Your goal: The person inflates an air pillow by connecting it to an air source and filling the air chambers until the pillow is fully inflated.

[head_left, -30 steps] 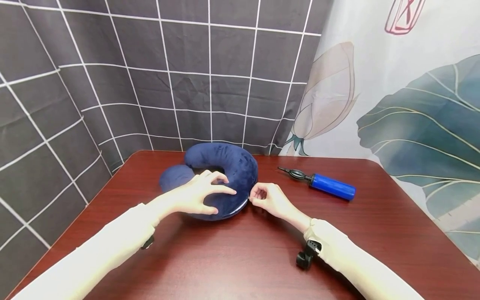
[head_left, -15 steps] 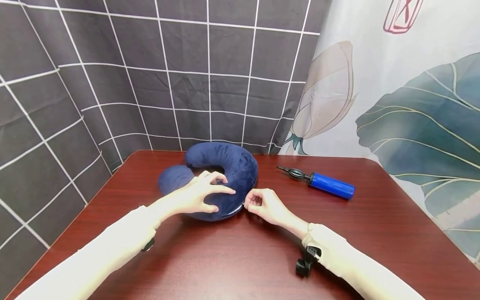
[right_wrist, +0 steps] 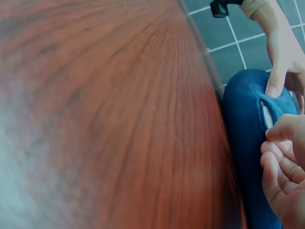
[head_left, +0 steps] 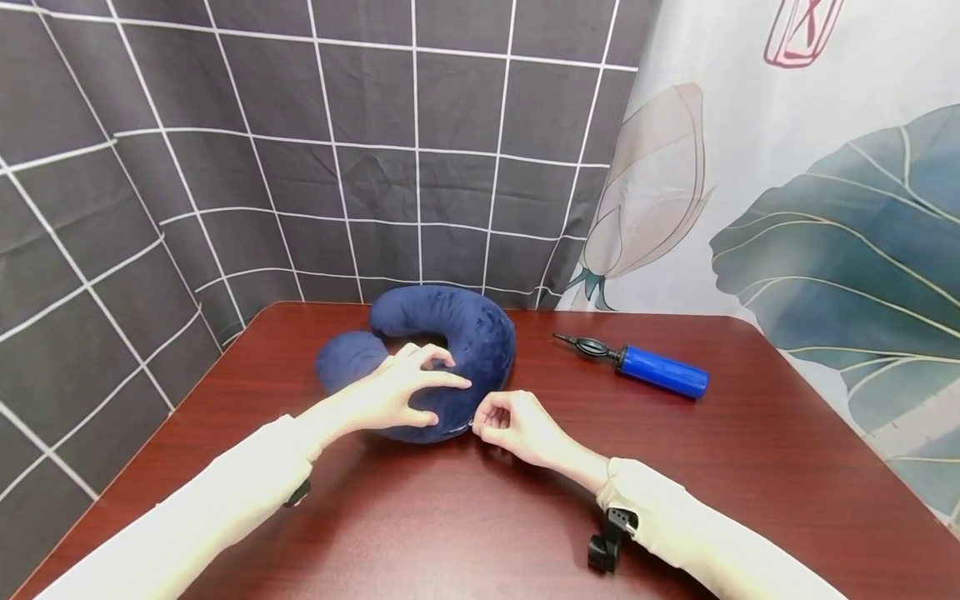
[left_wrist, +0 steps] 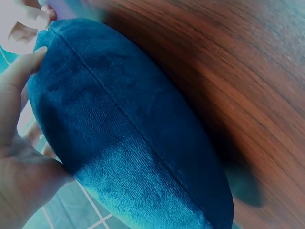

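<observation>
A navy-blue plush U-shaped neck pillow (head_left: 483, 346) lies on the brown table, its short white zipper opening at the near edge. My left hand (head_left: 401, 390) rests on top of it with fingers spread and the thumb toward the near side. In the left wrist view, the left hand (left_wrist: 24, 167) touches the pillow's (left_wrist: 128, 129) upper edge. My right hand (head_left: 517, 425) pinches the small zipper pull at the near right edge; finger and thumb mostly hide it. The right wrist view shows the right hand (right_wrist: 286, 167) at the white zipper gap (right_wrist: 268, 116), close to the left thumb.
A hand pump (head_left: 660, 371) with a blue barrel and black nozzle lies on the table (head_left: 465, 517) to the right of the pillow. Behind the table hang a dark grid-pattern curtain (head_left: 375, 183) and a pale cloth with leaf prints (head_left: 847, 250).
My right hand has moved left and toward the near side along the pillow's edge with the zipper pull. The white gap has become shorter. The left hand stays in place.
</observation>
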`<move>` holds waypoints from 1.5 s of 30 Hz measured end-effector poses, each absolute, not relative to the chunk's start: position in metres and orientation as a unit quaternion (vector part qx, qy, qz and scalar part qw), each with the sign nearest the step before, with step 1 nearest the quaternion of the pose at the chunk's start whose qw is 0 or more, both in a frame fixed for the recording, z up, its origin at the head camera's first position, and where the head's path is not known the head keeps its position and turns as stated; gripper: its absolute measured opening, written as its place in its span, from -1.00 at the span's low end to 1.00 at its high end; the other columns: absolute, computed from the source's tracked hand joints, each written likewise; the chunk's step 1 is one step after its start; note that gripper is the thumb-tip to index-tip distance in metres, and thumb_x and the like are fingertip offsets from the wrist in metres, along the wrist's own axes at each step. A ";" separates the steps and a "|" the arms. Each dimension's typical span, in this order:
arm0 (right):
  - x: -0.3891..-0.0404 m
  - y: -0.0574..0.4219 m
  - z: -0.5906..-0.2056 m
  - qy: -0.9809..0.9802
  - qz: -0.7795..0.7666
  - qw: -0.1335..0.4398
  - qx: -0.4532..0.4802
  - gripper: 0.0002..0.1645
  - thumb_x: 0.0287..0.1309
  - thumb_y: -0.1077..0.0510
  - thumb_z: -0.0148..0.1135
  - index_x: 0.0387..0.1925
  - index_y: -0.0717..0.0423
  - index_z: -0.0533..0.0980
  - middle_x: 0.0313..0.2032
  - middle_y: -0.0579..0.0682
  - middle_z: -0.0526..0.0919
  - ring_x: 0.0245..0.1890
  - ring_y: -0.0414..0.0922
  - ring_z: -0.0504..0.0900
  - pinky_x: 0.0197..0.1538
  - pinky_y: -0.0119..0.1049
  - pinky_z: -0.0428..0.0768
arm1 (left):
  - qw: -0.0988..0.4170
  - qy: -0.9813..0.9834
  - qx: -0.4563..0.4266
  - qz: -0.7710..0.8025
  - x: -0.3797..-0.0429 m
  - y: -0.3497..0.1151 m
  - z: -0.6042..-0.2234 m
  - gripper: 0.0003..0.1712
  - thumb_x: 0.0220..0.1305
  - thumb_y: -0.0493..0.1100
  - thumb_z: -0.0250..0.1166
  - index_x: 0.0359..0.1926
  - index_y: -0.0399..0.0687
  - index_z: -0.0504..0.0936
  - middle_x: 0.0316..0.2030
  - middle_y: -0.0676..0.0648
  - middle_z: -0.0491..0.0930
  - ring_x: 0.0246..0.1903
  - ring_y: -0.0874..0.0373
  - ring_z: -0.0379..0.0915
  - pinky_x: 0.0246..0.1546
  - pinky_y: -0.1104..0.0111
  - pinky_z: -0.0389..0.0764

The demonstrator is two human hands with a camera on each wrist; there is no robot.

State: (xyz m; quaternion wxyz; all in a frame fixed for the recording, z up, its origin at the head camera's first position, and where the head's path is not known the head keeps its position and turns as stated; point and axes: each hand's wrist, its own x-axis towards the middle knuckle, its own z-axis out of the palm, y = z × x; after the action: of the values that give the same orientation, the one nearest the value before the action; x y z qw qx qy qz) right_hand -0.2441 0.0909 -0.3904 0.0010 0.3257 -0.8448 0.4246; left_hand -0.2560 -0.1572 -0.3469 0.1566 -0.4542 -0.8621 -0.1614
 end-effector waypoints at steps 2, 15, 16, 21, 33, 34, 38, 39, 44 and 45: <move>-0.247 0.092 -0.391 -0.847 0.423 0.003 0.324 -0.91 0.05 0.27 0.36 -0.46 0.03 0.61 -0.55 -0.11 0.61 -0.54 -0.37 0.48 -0.39 -0.48 0.53 | 0.160 -0.869 -0.438 -0.163 -0.254 -0.154 -0.349 -0.37 -0.03 -0.09 0.56 0.14 0.28 0.64 0.10 -0.07 0.46 0.00 0.00 0.37 -0.05 0.13 0.53; -0.264 0.103 -0.389 -0.850 0.428 0.019 0.307 -0.92 0.05 0.29 0.34 -0.46 0.07 0.60 -0.54 -0.05 0.63 -0.54 -0.33 0.49 -0.38 -0.47 0.53 | 0.135 -0.918 -0.329 -0.178 -0.248 -0.129 -0.349 -0.38 0.01 -0.04 0.54 0.16 0.29 0.62 0.13 -0.05 0.44 0.06 -0.06 0.33 -0.15 0.03 0.49; -0.263 0.102 -0.389 -0.849 0.431 0.017 0.305 -0.92 0.05 0.29 0.34 -0.46 0.07 0.61 -0.54 -0.04 0.63 -0.55 -0.33 0.49 -0.39 -0.47 0.53 | 0.136 -0.918 -0.327 -0.178 -0.248 -0.129 -0.349 -0.38 0.01 -0.04 0.55 0.16 0.30 0.63 0.13 -0.05 0.44 0.06 -0.06 0.33 -0.16 0.04 0.49; -0.258 0.099 -0.388 -0.845 0.442 0.004 0.300 -0.93 0.04 0.30 0.35 -0.47 0.09 0.62 -0.55 -0.05 0.64 -0.57 -0.35 0.49 -0.41 -0.47 0.53 | 0.137 -0.921 -0.320 -0.176 -0.248 -0.130 -0.348 -0.39 -0.01 -0.04 0.55 0.14 0.30 0.64 0.12 -0.05 0.45 0.06 -0.06 0.34 -0.17 0.05 0.49; -0.251 0.094 -0.389 -0.846 0.434 -0.021 0.309 -0.93 0.09 0.24 0.37 -0.45 0.02 0.64 -0.50 -0.08 0.68 -0.52 -0.31 0.54 -0.36 -0.44 0.58 | 0.144 -0.864 -0.458 -0.151 -0.260 -0.157 -0.343 -0.33 0.09 0.02 0.49 0.26 0.19 0.55 0.18 -0.14 0.45 0.12 -0.04 0.39 0.09 0.10 0.52; -0.251 0.094 -0.389 -0.846 0.434 -0.022 0.309 -0.94 0.10 0.23 0.37 -0.44 0.02 0.64 -0.50 -0.08 0.68 -0.52 -0.31 0.54 -0.36 -0.44 0.58 | 0.140 -0.858 -0.471 -0.151 -0.261 -0.162 -0.342 -0.34 0.10 0.01 0.48 0.26 0.18 0.54 0.20 -0.13 0.45 0.15 -0.02 0.39 0.14 0.11 0.50; -0.251 0.093 -0.390 -0.844 0.438 -0.021 0.309 -0.94 0.10 0.22 0.36 -0.44 0.03 0.63 -0.50 -0.08 0.67 -0.51 -0.32 0.53 -0.36 -0.45 0.56 | 0.150 -0.841 -0.502 -0.136 -0.264 -0.183 -0.339 -0.34 0.09 0.00 0.47 0.25 0.19 0.55 0.20 -0.09 0.47 0.21 0.04 0.38 0.19 0.13 0.46; -0.251 0.093 -0.390 -0.844 0.438 -0.020 0.309 -0.94 0.10 0.22 0.37 -0.44 0.03 0.62 -0.50 -0.08 0.66 -0.51 -0.32 0.53 -0.36 -0.46 0.55 | 0.154 -0.840 -0.503 -0.133 -0.264 -0.188 -0.339 -0.34 0.07 0.01 0.48 0.25 0.20 0.55 0.19 -0.07 0.48 0.20 0.05 0.37 0.19 0.11 0.45; -0.250 0.092 -0.389 -0.840 0.446 -0.008 0.309 -0.92 0.08 0.24 0.37 -0.46 0.03 0.61 -0.51 -0.08 0.64 -0.52 -0.33 0.51 -0.38 -0.47 0.54 | 0.166 -0.846 -0.489 -0.131 -0.262 -0.206 -0.342 -0.31 0.03 0.05 0.50 0.24 0.24 0.55 0.13 -0.05 0.51 0.13 0.07 0.41 0.08 0.10 0.49; -0.249 0.092 -0.389 -0.839 0.446 -0.005 0.310 -0.92 0.08 0.24 0.38 -0.46 0.03 0.62 -0.52 -0.09 0.64 -0.52 -0.34 0.51 -0.38 -0.47 0.53 | 0.166 -0.849 -0.484 -0.133 -0.261 -0.207 -0.343 -0.31 0.03 0.06 0.50 0.25 0.25 0.54 0.12 -0.04 0.51 0.11 0.07 0.43 0.05 0.12 0.50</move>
State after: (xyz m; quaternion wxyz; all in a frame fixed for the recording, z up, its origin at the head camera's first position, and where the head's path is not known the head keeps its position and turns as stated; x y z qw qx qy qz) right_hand -0.2492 0.0915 -0.3891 -0.0051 0.3100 -0.8394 0.4465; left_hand -0.2615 -0.2073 -0.3431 0.1664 -0.4843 -0.8486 -0.1329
